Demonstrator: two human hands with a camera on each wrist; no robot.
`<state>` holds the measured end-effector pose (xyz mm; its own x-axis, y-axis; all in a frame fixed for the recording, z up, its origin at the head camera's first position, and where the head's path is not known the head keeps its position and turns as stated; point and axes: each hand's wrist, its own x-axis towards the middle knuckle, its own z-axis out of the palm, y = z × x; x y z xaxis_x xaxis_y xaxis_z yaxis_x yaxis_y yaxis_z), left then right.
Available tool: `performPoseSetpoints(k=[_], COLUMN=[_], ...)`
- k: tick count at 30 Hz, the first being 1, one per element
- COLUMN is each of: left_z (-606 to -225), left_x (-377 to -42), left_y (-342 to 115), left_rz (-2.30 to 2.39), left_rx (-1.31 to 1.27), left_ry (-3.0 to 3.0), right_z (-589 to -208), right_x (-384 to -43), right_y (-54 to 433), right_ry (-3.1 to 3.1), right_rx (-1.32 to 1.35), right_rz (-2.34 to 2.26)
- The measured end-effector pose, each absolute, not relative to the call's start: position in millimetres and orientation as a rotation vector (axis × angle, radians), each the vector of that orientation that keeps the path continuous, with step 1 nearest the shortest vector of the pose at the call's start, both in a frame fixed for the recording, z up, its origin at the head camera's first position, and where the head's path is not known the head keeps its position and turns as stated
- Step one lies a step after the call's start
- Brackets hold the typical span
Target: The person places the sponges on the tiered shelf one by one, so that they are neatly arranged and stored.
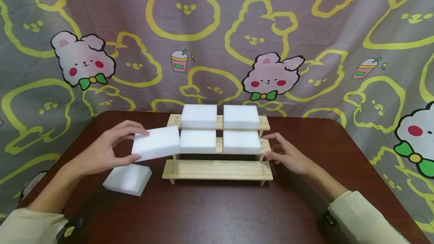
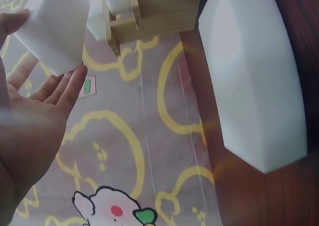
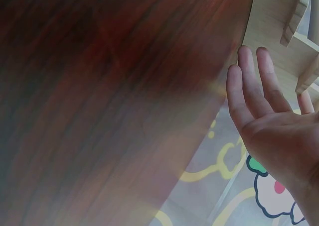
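Observation:
My left hand [image 1: 106, 148] grips a white foam block [image 1: 156, 142] by its left end, thumb in front and fingers over the top. The block hangs slightly tilted at the left of the middle tier of a three-step wooden rack [image 1: 217, 169]. Its right end overlaps a block on that tier in the head view; whether they touch I cannot tell. At the rack's right side, my right hand [image 1: 289, 153] holds the end of the middle tier between thumb and forefinger. Its other fingers [image 3: 261, 81] stay extended in the right wrist view.
Two white blocks [image 1: 199, 116] sit on the top tier and two more [image 1: 241, 141] on the middle one. Another white block [image 1: 128, 179] lies on the dark wooden table [image 1: 217, 214], below the left hand. A patterned curtain [image 1: 210, 48] hangs behind.

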<state>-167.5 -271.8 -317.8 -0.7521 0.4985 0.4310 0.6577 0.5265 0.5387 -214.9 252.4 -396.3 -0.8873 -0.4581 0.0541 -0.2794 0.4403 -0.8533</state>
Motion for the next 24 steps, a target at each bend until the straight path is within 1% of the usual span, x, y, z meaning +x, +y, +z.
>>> performPoseSetpoints(k=[24], left_z=[-321], left_x=[-172], left_y=[-234], left_rz=[-1.005], left_rx=[-1.034], left_ry=[-2.526], right_z=[-399], right_x=[-217], right_y=[253], right_ry=[2.514], right_rx=[-0.664], right_rz=[-1.429])
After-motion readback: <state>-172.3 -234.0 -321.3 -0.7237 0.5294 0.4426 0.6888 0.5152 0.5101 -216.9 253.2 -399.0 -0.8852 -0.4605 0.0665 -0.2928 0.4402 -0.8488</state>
